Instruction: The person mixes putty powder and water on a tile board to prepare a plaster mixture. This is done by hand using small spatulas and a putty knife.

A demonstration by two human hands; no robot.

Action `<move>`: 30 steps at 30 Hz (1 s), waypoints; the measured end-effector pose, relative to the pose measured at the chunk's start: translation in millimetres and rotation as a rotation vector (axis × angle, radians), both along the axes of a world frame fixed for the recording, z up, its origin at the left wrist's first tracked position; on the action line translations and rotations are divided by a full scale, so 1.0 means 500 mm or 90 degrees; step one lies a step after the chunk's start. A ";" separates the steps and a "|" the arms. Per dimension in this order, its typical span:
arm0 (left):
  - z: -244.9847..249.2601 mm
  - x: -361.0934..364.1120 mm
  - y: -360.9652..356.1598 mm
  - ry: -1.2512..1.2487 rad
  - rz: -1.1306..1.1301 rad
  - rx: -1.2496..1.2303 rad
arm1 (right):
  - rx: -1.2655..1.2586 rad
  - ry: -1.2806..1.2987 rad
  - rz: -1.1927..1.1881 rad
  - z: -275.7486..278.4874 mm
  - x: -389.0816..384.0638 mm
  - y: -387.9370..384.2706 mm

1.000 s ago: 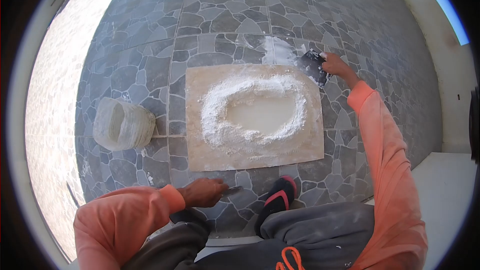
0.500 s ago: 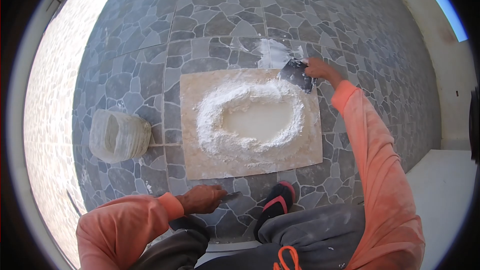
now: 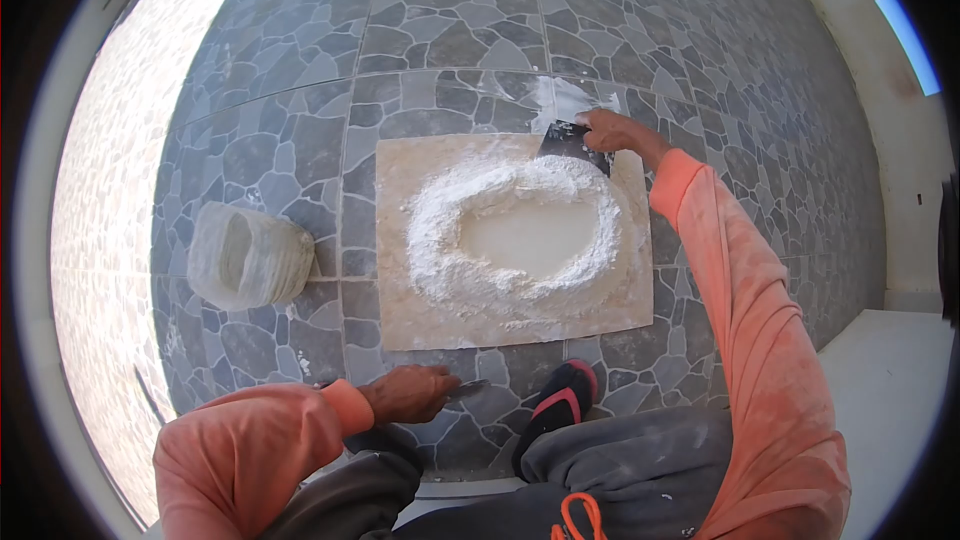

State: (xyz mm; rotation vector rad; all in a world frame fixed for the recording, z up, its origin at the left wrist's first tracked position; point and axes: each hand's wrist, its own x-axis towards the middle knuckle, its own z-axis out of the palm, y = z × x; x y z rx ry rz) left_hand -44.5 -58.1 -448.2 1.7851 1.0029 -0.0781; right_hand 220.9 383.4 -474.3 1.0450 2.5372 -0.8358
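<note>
My right hand (image 3: 612, 132) is closed on a wide dark scraper (image 3: 568, 142). Its blade meets the far edge of the white powder ring (image 3: 435, 255), near the board's far right corner. Inside the ring lies a pool of whitish liquid (image 3: 530, 235). All of this sits on a flat beige board (image 3: 405, 328). Closer to my body, my left hand (image 3: 408, 394) is closed around a thin dark-bladed tool, which looks like a second scraper (image 3: 468, 389), held low in front of the board's near edge. Its handle is hidden in my fingers.
A cloudy plastic container (image 3: 275, 258) with a cut-open side is left of the board. White smears (image 3: 575, 98) mark the stone-patterned tiles (image 3: 440, 40) beyond it. My sandalled foot (image 3: 555, 408) is close to the near edge. A pale wall (image 3: 850, 60) stands at right.
My right hand has moved the scraper left along the board's far edge, onto the powder. My left hand has stayed about where it was. The view has shifted slightly.
</note>
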 end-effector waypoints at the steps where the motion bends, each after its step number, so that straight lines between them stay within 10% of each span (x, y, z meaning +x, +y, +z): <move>1: -0.001 -0.001 -0.003 -0.007 0.006 0.008 | 0.005 0.001 0.008 -0.002 -0.001 0.003; 30: 0.022 0.027 -0.021 -0.022 -0.059 0.052 | 0.094 -0.012 0.032 0.147 -0.048 -0.157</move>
